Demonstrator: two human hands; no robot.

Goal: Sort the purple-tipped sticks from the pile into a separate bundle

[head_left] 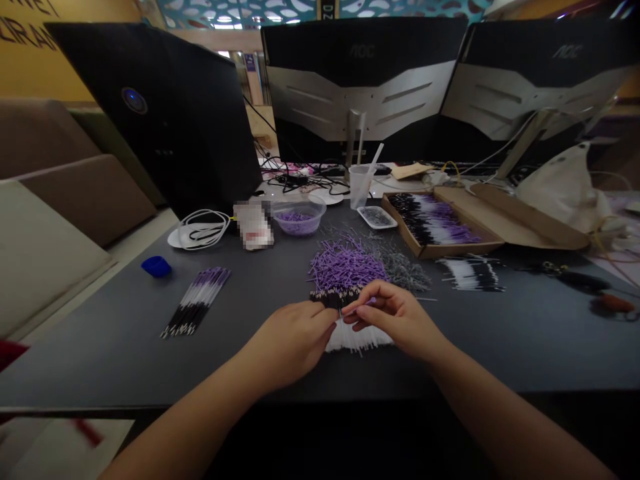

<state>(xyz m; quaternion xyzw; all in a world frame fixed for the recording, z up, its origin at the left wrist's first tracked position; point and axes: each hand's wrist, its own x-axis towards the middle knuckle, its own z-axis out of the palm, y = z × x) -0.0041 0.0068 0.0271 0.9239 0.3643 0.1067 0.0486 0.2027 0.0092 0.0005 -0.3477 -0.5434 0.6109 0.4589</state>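
My left hand (297, 340) is closed, fingertips pinched together over the black ends of a row of black-and-white sticks (357, 339); what it grips is hidden. Facing it, my right hand (407, 323) pinches a small purple tube (369, 303) between thumb and fingers. The tips of both hands nearly meet. Just beyond them lies a heap of purple tubes (345, 263), with a pile of thin grey pieces (407, 267) against its right side.
To the left lie a bundle of purple, white and black sticks (197, 300) and a blue cap (157, 267). Behind are a plastic bowl (300, 225), a cup (358, 190) and a small tray (377, 217). A cardboard box (425, 251) of sticks and loose white-and-black sticks (473, 274) are right.
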